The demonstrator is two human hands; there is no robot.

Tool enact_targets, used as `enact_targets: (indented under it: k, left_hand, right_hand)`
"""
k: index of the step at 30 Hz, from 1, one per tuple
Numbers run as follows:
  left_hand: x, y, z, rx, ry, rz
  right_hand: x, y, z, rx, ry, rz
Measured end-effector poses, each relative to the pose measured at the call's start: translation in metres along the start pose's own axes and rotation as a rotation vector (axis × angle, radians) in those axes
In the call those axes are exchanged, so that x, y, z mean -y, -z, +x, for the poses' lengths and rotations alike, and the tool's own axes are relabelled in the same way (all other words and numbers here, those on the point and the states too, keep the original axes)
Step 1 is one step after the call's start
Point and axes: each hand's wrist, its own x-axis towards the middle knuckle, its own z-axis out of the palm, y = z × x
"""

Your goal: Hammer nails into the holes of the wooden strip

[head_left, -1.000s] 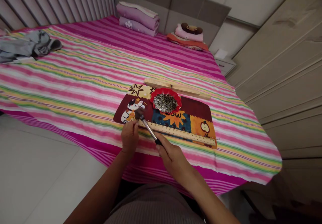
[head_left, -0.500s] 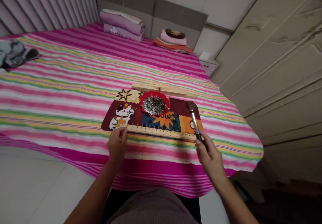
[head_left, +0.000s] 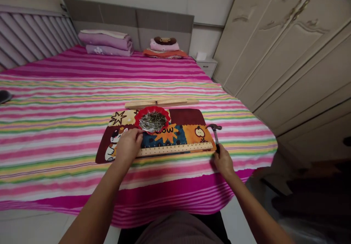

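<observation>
Metal-headed hammer [head_left: 215, 135], likely head-heavy and best gripped low, is clasped by the right hand [head_left: 224, 162] just past the mat's [head_left: 186, 116] right edge — open bedspread [head_left: 242, 131] beyond. Fingers of the left hand [head_left: 128, 145], their hold hidden, reach the red bowl [head_left: 152, 109] of likely slippery nails [head_left: 153, 121] — the wooden strip [head_left: 175, 149] nearby.

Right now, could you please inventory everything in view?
bed: one, pink-striped, centre
headboard: one, grey, behind bed
bedding piles: two, purple and pink-orange, by headboard
slatted panel: one, pale, left
cabinet: one, white, beyond bed
wardrobe: one, beige, right
mat: one, multicoloured, on bed
wood pieces: two-plus, pale, beyond mat
bowl: one, red, on mat
loose nails: many, silvery, in bowl
nail-studded strip: one, pale, mat's near edge
hammer: one, dark, mat's right edge
left hand: one, bare, at bowl
right hand: one, bare, gripping hammer
</observation>
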Motion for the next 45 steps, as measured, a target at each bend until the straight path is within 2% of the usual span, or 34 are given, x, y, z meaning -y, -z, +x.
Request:
enact_targets:
  k: [5, 8, 13, 19, 21, 23, 26, 29, 31, 34, 39, 45]
  left_hand:
    - [-0.022, -0.022, 0.050, 0.354, -0.054, 0.246]
    - [-0.029, -0.031, 0.066, 0.453, -0.030, 0.338]
    - [-0.029, -0.036, 0.075, 0.474, -0.058, 0.346]
    - [-0.026, -0.031, 0.077, 0.453, -0.090, 0.320]
    - [-0.025, -0.024, 0.077, 0.423, -0.048, 0.249]
    - [-0.023, -0.011, 0.076, 0.342, 0.036, 0.070]
    - [-0.021, 0.017, 0.068, 0.209, 0.195, -0.353]
    - [-0.017, 0.047, 0.050, 0.191, 0.355, -0.776]
    - [-0.013, 0.063, 0.034, 0.199, 0.413, -0.964]
    - [-0.005, 0.077, 0.007, 0.190, 0.442, -1.090]
    - [0.009, 0.079, -0.035, 0.067, 0.530, -1.095]
    - [0.020, 0.062, -0.077, -0.088, 0.676, -1.155]
  right_hand:
    - [-0.005, -0.010, -0.003, -0.045, 0.021, -0.003]
    - [-0.008, -0.012, -0.002, -0.069, 0.040, 0.002]
    - [-0.010, -0.014, -0.002, -0.077, 0.063, 0.010]
    - [-0.011, -0.015, -0.002, -0.084, 0.067, 0.007]
    - [-0.010, -0.014, -0.002, -0.089, 0.072, 0.001]
    - [-0.009, -0.012, -0.002, -0.089, 0.079, 0.000]
    - [-0.007, -0.009, -0.002, -0.073, 0.082, -0.006]
    - [-0.006, -0.007, -0.002, -0.057, 0.072, -0.025]
    - [-0.006, -0.005, -0.001, -0.047, 0.073, -0.035]
    - [-0.005, -0.004, -0.001, -0.042, 0.081, -0.040]
    - [-0.003, 0.000, -0.001, -0.032, 0.067, -0.043]
    - [0.000, 0.005, -0.001, 0.007, 0.054, -0.060]
